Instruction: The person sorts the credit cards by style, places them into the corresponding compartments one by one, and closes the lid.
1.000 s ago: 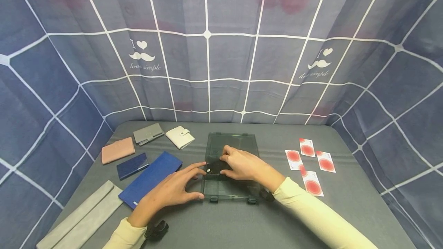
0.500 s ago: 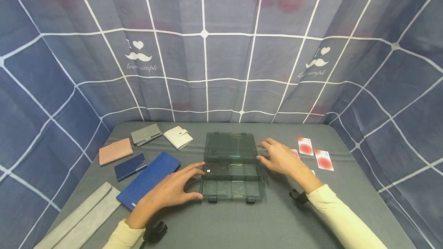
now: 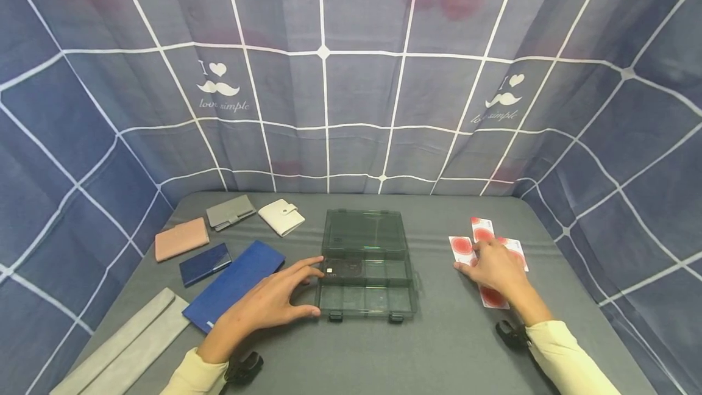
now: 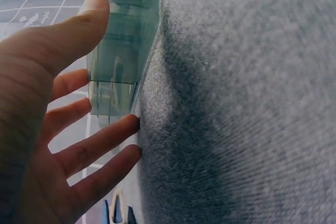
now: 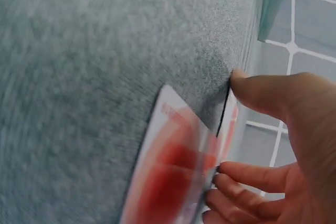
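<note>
A translucent green compartment box (image 3: 366, 298) lies with its lid (image 3: 364, 229) folded back. A black card (image 3: 347, 268) with a small light square sits in its left middle section. My left hand (image 3: 269, 302) rests beside the box, fingers extended, fingertips at its left side. On the right, my right hand (image 3: 498, 266) pinches the edges of a white card with red circles (image 3: 460, 247) between thumb and fingers. In the right wrist view that card (image 5: 228, 127) appears nearly edge-on, and a similar card (image 5: 170, 171) lies in front of it. My hand partly covers the other red-and-white cards (image 3: 482, 227).
To the left lie a pink wallet (image 3: 182, 239), a grey wallet (image 3: 231, 213), a white wallet (image 3: 281, 217), a dark blue wallet (image 3: 205, 264) and a long blue one (image 3: 236, 285). A long grey folded case (image 3: 123, 346) is at the front left. A checked curtain (image 3: 351, 108) surrounds the table.
My right hand has left the box's middle section, where the black card lies, and moved right to the red-and-white cards, taking one by its edges. My left hand has stayed by the box.
</note>
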Motion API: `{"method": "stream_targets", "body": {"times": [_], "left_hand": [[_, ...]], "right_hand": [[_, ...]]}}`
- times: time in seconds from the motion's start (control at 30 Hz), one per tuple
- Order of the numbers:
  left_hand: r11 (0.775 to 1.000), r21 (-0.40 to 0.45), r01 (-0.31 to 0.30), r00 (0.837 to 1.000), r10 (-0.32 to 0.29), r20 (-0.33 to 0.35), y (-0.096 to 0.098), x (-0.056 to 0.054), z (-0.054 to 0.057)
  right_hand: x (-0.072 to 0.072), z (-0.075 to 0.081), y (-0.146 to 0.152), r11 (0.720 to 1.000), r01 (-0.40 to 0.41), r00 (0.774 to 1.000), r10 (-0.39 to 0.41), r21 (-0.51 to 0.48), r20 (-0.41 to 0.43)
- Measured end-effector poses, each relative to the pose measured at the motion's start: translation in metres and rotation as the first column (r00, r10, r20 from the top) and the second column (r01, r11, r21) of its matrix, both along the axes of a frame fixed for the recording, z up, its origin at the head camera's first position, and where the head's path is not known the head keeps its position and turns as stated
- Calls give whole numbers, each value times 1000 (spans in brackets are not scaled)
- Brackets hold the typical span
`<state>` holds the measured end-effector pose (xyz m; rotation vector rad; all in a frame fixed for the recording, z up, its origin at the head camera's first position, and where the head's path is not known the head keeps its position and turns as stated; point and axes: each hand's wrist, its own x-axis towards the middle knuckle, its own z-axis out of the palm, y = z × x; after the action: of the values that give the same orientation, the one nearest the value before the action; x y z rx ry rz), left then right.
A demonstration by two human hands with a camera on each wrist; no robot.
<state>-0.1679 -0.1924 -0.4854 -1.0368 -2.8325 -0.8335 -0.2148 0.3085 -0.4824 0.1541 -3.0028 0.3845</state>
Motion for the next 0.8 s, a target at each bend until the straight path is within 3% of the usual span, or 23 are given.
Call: {"method": "stream_targets", "body": {"times": [0.1,0.33,0.5,0.8], "left_hand": [[1000,6,0,1000,0,0,0,0,0],[1000,6,2,1000,-2,-9,1,-1,0],[1000,11,7,1000,-7,-8,1,0,0],[1000,6,3,1000,-3,4,1,2,-1]], "right_hand": [[-1,-1,4,997,-19,1000,19,-70,3],[-11,-6,7,957,-217,976,212,-194,-43],[-12,-7,4,959,-232,973,227,-162,-54],[0,-6,-1,963,-246,966,234,-115,-107]]}}
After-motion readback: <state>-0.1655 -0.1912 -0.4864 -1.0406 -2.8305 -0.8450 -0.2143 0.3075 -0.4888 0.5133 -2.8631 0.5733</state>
